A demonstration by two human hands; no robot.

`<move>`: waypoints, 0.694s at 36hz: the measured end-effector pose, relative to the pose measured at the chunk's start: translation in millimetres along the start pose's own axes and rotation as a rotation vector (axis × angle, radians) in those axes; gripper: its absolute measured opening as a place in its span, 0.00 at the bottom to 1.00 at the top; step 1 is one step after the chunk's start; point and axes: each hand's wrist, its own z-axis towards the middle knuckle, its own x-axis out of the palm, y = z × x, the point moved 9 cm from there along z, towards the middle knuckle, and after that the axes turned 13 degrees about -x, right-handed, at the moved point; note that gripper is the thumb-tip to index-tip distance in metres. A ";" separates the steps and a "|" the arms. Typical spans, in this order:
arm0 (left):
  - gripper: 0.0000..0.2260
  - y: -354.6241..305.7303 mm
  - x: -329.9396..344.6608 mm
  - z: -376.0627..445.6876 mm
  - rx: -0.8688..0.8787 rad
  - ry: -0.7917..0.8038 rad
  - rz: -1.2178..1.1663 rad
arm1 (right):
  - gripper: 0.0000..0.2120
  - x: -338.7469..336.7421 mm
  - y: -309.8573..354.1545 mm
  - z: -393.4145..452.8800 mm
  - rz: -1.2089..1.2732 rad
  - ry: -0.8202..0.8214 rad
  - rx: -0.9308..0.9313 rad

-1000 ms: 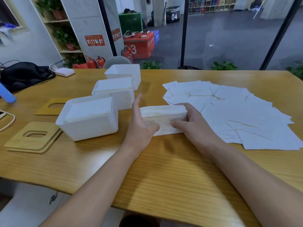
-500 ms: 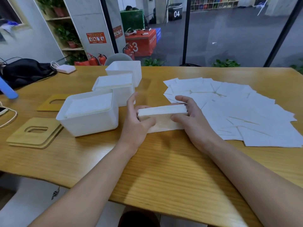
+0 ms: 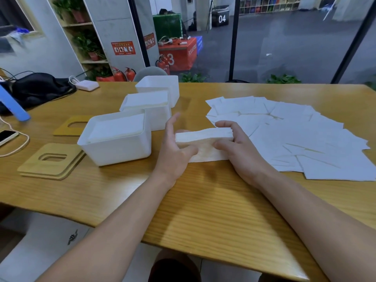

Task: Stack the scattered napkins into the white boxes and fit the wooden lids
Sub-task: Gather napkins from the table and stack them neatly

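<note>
A thick stack of white napkins (image 3: 203,135) sits between my hands, its far side tilted up off the table. My left hand (image 3: 175,145) holds its left end, thumb under the front edge and fingers along the side. My right hand (image 3: 236,145) grips its right end, fingers curled over the top. Scattered napkins (image 3: 295,135) cover the table to the right. Three white boxes stand to the left: the near box (image 3: 116,151) and middle box (image 3: 160,117) are filled with napkins, and what the far box (image 3: 162,86) holds is hidden. Wooden lids (image 3: 50,161) lie at the left, another lid (image 3: 69,127) behind them.
A phone (image 3: 7,137) with a white cable lies at the far left edge. A black bag (image 3: 38,88) and a white charger (image 3: 87,85) sit at the back left. Bare wooden table (image 3: 203,200) lies in front of my hands.
Both hands have squared the napkin stack and lifted its far side off the table; the camera has shifted slightly.
</note>
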 end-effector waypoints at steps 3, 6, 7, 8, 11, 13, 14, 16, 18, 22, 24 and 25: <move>0.42 2.0 -2.5 1.4 -0.017 -0.006 -0.024 | 0.21 -1.1 -1.9 0.7 0.033 0.000 0.009; 0.41 5.5 -4.8 2.6 -0.049 -0.037 0.030 | 0.19 -1.0 -1.8 -0.5 0.043 0.018 0.011; 0.42 3.5 -4.5 0.7 -0.046 -0.039 0.059 | 0.17 -0.8 -0.3 -1.2 0.030 0.024 0.002; 0.42 3.4 -4.8 0.9 -0.038 -0.041 0.076 | 0.15 -0.7 1.0 -1.8 0.016 0.023 -0.007; 0.42 -1.0 -6.0 -3.0 -0.005 -0.034 0.076 | 0.12 -0.4 4.4 -3.4 -0.018 0.011 -0.025; 0.40 -0.8 -11.3 -4.9 0.013 -0.038 0.055 | 0.11 -0.4 6.5 -4.4 -0.029 0.015 -0.031; 0.39 -1.9 -14.5 -7.0 0.019 -0.043 0.041 | 0.10 -1.2 7.5 -4.6 -0.027 0.016 -0.034; 0.36 -5.5 -21.4 -13.4 0.024 -0.046 -0.005 | 0.09 -3.4 13.3 -7.7 -0.034 0.021 -0.043; 0.34 -7.8 -28.7 -21.5 0.030 -0.044 -0.059 | 0.09 -6.5 22.8 -11.5 -0.060 0.013 -0.074; 0.31 -11.2 -49.6 -42.0 0.052 -0.054 -0.117 | 0.16 -5.9 37.9 -24.7 -0.053 0.010 -0.117; 0.32 -10.2 -57.7 -51.3 0.043 -0.045 -0.074 | 0.18 -0.6 42.3 -31.0 -0.046 0.008 -0.129; 0.33 -10.4 -61.3 -56.6 0.034 -0.038 -0.039 | 0.19 1.9 43.9 -33.6 -0.046 -0.004 -0.129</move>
